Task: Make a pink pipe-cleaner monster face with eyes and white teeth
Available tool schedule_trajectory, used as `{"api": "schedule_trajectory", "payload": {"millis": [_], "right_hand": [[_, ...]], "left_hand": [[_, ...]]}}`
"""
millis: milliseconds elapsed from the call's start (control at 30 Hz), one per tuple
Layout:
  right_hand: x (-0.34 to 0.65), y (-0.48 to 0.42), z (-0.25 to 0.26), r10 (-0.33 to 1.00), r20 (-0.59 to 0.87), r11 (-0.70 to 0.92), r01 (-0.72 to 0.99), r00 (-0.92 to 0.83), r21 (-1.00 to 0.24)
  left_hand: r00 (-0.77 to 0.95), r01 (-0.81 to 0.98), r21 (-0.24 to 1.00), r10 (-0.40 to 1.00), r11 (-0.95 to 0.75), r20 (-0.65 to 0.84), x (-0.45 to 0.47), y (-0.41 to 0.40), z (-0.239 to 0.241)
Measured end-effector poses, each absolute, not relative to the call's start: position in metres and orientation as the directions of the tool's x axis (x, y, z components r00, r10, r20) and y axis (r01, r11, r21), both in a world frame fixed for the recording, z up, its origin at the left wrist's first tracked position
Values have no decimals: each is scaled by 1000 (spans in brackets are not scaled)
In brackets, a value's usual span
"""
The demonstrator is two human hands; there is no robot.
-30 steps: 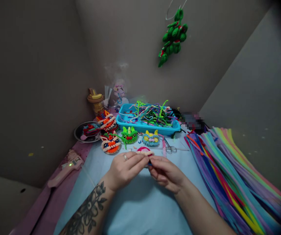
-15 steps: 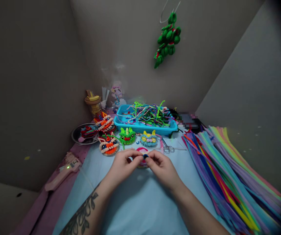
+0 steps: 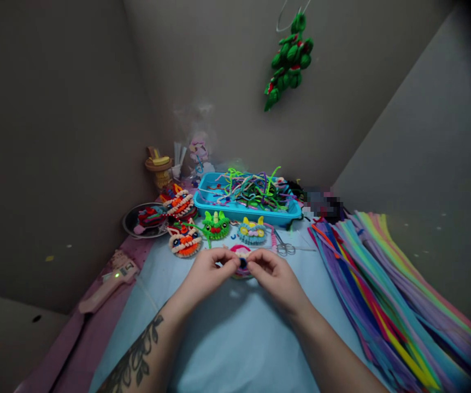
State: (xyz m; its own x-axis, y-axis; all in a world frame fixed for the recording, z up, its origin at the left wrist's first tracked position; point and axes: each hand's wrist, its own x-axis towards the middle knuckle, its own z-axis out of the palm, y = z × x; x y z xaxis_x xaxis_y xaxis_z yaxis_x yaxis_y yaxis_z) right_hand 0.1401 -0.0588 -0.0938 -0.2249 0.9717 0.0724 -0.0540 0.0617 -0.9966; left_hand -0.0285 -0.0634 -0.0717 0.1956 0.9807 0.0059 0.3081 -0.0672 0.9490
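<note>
Fingertips of my left hand (image 3: 213, 271) and my right hand (image 3: 275, 277) are pinched close together over the blue cloth. Between them is a small dark blue round piece (image 3: 243, 263), too small to make out in detail. Right behind and below it lies a pink and multicoloured fuzzy piece (image 3: 241, 249), partly covered by my fingers. Beyond my hands sit finished-looking pipe-cleaner animal heads: an orange and cream one (image 3: 185, 240), a green one (image 3: 216, 226) and a light blue one with yellow ears (image 3: 252, 231).
A blue tray (image 3: 247, 212) of tangled pipe-cleaner scraps stands at the back. Scissors (image 3: 286, 249) lie right of the heads. Long pipe cleaners (image 3: 383, 295) spread along the right. At left are a glue gun (image 3: 110, 285) with a lit green light and a metal bowl (image 3: 129, 224).
The camera view has shifted slightly, so the scene sits a little to the right. My fingers have turned the dark blue piece slightly; both hands stay in nearly the same place.
</note>
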Motion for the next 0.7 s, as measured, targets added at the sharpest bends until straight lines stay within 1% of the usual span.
{"api": "schedule_trajectory", "payload": {"millis": [100,233,333,433,533,700], "right_hand": [[140,-59,-97,964,92,91,-14,-250,-996],[140,-59,-101,955,101,130,89,-279,-988],[140,-59,-101,952,91,133,124,-293,-983],[140,-58,-99,962,75,97,73,-262,-993],[141,-57,-98,983,68,71,10,-173,-997],[136,-58,-97,992,59,50,-81,-112,-995]], "left_hand": [[231,364,925,973,-112,27,-27,-65,-70],[299,444,875,952,-193,58,-26,-66,-71],[315,447,873,948,-196,52,-27,-65,-74],[292,389,911,956,-136,17,-28,-64,-74],[265,329,940,964,-88,-2,-28,-63,-74],[233,318,946,972,-63,-14,-25,-62,-74]]}}
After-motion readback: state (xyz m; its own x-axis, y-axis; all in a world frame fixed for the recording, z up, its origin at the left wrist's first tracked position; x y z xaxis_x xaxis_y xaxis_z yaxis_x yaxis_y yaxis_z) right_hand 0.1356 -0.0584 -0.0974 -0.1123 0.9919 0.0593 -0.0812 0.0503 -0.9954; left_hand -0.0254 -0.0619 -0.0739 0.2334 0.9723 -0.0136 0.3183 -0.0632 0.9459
